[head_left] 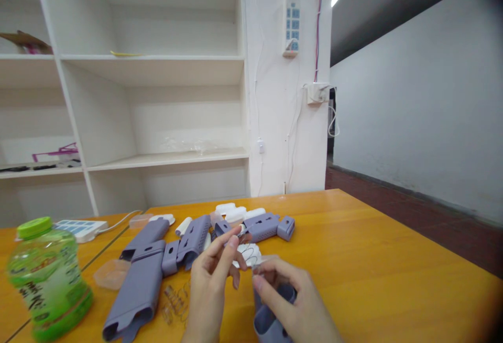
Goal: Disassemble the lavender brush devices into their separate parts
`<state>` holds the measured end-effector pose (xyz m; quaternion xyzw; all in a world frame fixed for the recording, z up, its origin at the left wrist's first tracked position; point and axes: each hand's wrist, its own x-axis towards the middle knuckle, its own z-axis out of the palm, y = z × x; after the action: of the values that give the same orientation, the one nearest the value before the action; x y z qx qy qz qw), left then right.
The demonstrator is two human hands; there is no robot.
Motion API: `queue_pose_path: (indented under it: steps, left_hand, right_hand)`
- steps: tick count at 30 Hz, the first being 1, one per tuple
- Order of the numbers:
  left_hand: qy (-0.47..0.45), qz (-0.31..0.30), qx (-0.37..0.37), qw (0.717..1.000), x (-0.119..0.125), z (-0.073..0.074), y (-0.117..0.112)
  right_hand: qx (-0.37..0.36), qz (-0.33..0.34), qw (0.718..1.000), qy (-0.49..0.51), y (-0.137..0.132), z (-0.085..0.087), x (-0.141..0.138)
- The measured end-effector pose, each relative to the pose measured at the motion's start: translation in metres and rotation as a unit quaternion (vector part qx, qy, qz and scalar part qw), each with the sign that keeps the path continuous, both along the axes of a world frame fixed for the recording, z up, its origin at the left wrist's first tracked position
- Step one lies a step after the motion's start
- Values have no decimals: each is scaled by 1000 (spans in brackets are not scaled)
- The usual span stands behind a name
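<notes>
My left hand (214,275) is raised over the orange table (373,259), thumb and forefinger pinched on a thin wire spring (247,253). My right hand (293,301) grips a lilac plastic housing (271,322) near the front edge, its fingers curled around it, fingertips close to the spring. Just beyond both hands lie a white plastic part (249,254) and several more lilac housings (188,240).
A green drink bottle (45,277) stands at the left. Loose springs (176,301) lie by a long lilac case (135,293). White pieces (236,213), a clear small lid (112,274) and a power strip (80,227) sit further back. White shelves stand behind the table.
</notes>
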<state>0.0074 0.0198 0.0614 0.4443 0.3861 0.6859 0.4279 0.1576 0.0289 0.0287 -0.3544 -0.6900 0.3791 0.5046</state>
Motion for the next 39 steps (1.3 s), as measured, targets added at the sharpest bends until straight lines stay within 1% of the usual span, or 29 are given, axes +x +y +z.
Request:
queue_pose_path:
  steps: [1,3,5,7,8,11,15,18,22,25,29,31,34,36,39]
  left_hand:
    - [-3,-2,3,1000,1,0,0]
    - [-11,-15,2,1000,3,0,-2]
    - [-19,-30,-8,999,7,-1,-3]
    - [-21,-42,-24,999,11,-2,-5]
    - [-18,-45,-32,998,12,-2,-5]
    - [5,-47,-44,998,11,-2,-5]
    - [39,-62,-47,996,4,-3,-1]
    - [77,-87,-47,992,1,-5,1]
    - [119,-111,-55,985,3,-5,0]
    - [119,-102,-51,986,6,-3,-2]
    - [114,-82,-41,989,10,-2,-5]
    - [115,-81,-41,989,11,-1,-6]
    - [112,-70,-35,991,11,-1,-7]
    - [109,-65,-32,991,11,-3,-6]
    - [110,-93,-37,989,10,-6,-5]
  right_hand:
    - [-12,15,1000,18,0,1,0]
    - [-60,69,994,63,0,3,1]
    - [-119,130,979,101,0,6,2]
    - [-157,161,967,122,0,9,4]
    - [-165,165,964,128,-1,10,5]
    - [-156,169,965,129,-1,12,6]
    - [-165,175,962,129,-1,8,5]
    - [-192,176,953,152,2,4,5]
    - [-210,208,936,191,6,1,6]
    - [-202,223,932,202,7,2,7]
    - [-191,204,940,198,6,5,8]
    - [-183,173,950,181,5,7,8]
    - [-153,107,971,148,5,10,9]
    - [-139,80,978,134,5,11,8]
    - [-119,73,983,120,3,12,8]
